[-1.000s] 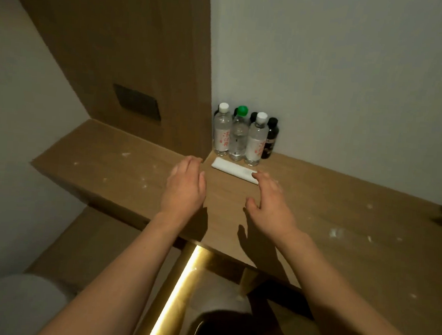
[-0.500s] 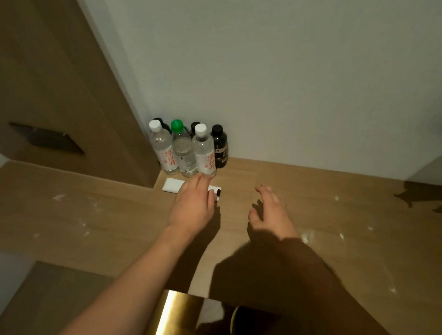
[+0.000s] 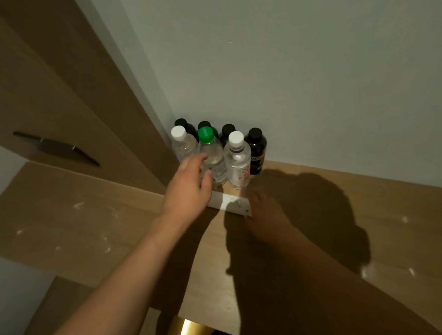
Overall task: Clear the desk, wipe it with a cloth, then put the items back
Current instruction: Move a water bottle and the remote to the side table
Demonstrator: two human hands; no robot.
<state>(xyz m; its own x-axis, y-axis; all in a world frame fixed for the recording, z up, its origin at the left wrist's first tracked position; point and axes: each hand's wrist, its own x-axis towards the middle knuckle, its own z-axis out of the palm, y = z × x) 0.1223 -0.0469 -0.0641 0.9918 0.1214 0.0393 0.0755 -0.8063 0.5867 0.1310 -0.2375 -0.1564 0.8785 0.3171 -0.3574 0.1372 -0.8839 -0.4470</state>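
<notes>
Several bottles stand in the desk's back corner against the wall: a clear white-capped bottle, a green-capped bottle, another white-capped bottle, and black-capped dark bottles behind them. A flat white remote-like bar lies on the wooden desk just in front of them. My left hand reaches over the bar's left end, its straight fingers at the foot of the left clear bottles. My right hand is in deep shadow at the bar's right end, holding nothing that I can see.
A wooden side panel with a dark slot rises at the left of the desk. White specks and smears dot the desk top on both sides. A lit gold strip shows below the front edge.
The view has closed in on the corner. My left hand moved forward off the white bar to the bottles. My right hand came left to the bar's right end.
</notes>
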